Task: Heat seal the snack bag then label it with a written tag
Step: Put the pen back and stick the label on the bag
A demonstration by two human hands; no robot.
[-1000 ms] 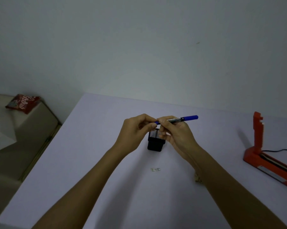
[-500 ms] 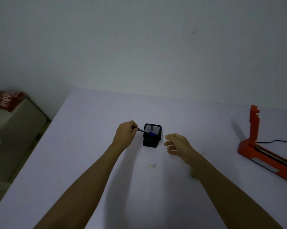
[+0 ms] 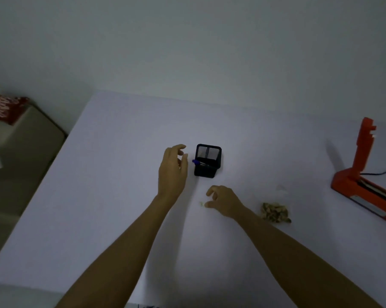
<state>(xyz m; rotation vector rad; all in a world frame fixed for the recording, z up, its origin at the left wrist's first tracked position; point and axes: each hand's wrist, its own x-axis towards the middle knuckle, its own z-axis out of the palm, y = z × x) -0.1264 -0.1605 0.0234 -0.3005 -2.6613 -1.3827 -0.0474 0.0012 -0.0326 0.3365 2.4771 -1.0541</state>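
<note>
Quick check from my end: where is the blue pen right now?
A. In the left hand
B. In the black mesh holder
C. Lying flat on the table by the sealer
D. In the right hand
B. The blue pen leans in the black mesh holder, its end poking over the rim; the left hand beside it is open and empty, and the right hand reaches the small tag.

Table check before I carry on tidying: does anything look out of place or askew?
Mostly tidy. The blue pen leans in the black mesh holder, its cap poking over the rim. The snack bag lies crumpled, well short of the orange sealer.
</note>
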